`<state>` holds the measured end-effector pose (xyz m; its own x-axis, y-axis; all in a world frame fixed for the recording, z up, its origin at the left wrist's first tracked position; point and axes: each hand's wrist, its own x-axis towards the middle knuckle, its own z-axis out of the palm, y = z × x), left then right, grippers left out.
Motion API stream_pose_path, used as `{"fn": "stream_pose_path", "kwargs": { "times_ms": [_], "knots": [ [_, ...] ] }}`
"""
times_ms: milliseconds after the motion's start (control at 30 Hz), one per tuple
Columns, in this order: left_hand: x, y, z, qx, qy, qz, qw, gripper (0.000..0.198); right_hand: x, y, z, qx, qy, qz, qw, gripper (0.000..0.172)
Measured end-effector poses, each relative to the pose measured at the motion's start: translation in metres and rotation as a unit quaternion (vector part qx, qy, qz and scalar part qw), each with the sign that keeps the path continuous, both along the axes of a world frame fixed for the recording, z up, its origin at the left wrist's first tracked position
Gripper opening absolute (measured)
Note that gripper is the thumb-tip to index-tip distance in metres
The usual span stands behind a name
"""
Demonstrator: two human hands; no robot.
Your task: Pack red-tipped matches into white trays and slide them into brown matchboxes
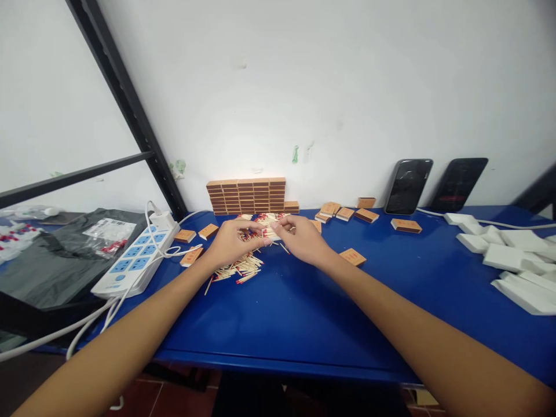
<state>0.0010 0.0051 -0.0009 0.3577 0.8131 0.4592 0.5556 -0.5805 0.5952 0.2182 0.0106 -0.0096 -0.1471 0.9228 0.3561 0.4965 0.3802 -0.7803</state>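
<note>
Matchbox tray (270,234), prob. w/ matches in it (too small to be sure), is mid-table btwn both hands. From it, L to R: power strip (138,260) at 8 o'clock; an outward elbow swing could shove it. L hand (232,240) at 9: thumb & fingers pinched together on tray's L end. Loose matches (248,269) at 7–8: dropped wrist could scatter them. Matchbox stack (247,196) at 11: knuckle bump could topple it. R hand (302,237) at 3: fingertips closed on R end; uneven squeeze could tip/bend tray.
</note>
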Motion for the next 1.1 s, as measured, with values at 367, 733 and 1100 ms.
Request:
{"fn": "stream_pose_path", "kwargs": {
  "times_ms": [367,733,1100],
  "knots": [
    [-0.005,0.005,-0.001,0.052,0.013,0.053,0.997,0.034,0.095,0.045,0.017,-0.054,-0.321,-0.090,0.941,0.023],
    [-0.005,0.005,-0.004,0.071,0.006,0.059,0.996,0.035,0.062,0.017,0.036,-0.123,0.083,-0.008,0.989,0.014],
    [-0.004,0.004,-0.002,0.079,-0.020,0.077,0.994,0.032,0.037,0.011,0.029,-0.165,0.110,0.083,0.977,0.014]
  ]
}}
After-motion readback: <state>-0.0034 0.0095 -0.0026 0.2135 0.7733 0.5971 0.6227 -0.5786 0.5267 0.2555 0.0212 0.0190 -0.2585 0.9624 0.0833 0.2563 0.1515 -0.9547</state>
